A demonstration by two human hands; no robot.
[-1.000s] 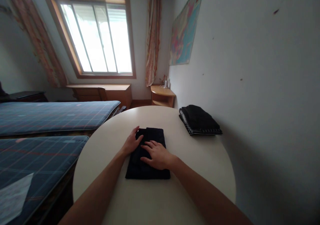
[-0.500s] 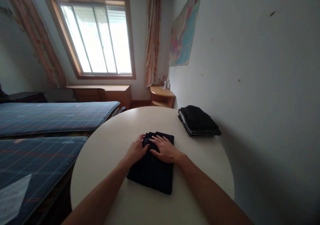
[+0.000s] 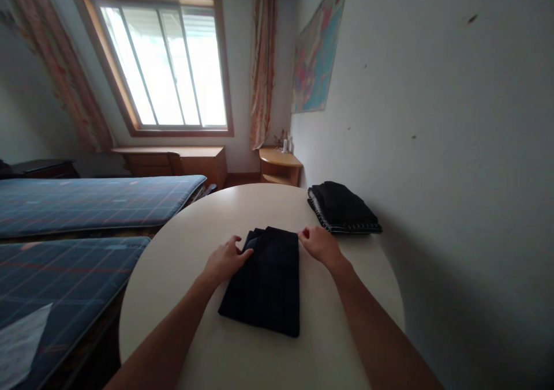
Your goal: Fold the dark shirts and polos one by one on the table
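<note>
A dark navy folded garment [image 3: 268,286] lies flat on the round white table [image 3: 173,274], with uneven layered folds along its far edge. My left hand [image 3: 224,259] is at its far left side, thumb resting on the cloth and fingers spread apart. At the far right corner, my right hand [image 3: 319,243] has its fingers curled together and pinches the garment's edge. Its fingertips are partly hidden. What kind of garment it is, the folds do not show.
A stack of black folded cloth [image 3: 344,208] with pale edge stitching sits at the table's back right, near the white wall [image 3: 454,205]. Two beds with plaid mattresses [image 3: 86,205] stand to the left, a sheet of paper [image 3: 26,344] on the nearer one. Beyond are a desk [image 3: 203,153] and corner shelf [image 3: 281,159].
Both hands have moved off the garment's middle: the left outward to its left side, the right to its far right corner, where the fingers have curled in. The garment has barely moved.
</note>
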